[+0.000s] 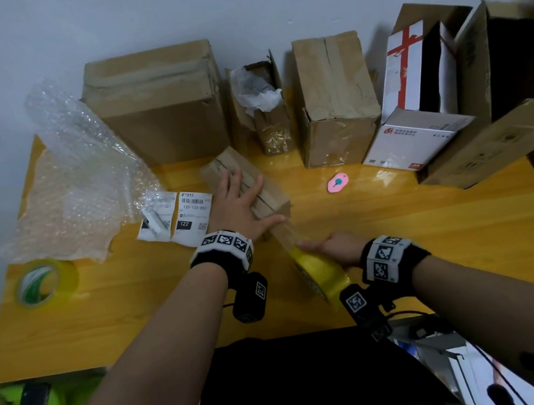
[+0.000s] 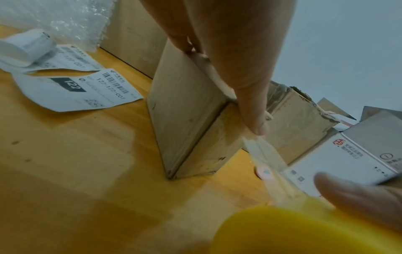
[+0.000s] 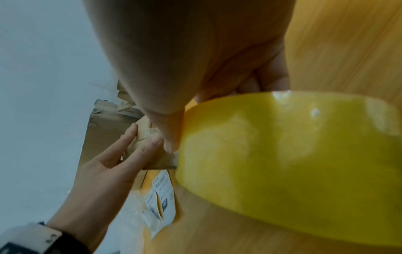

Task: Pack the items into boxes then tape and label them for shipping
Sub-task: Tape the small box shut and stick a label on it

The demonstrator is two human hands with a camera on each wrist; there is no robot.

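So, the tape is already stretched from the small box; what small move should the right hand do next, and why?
Probably pull the yellow tape roll down over the small box's near end: the right hand grips it, the left hand presses the box top.

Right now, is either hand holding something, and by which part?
The right hand holds the yellow tape roll by its rim. The left hand grips nothing; it presses flat on top of the small cardboard box.
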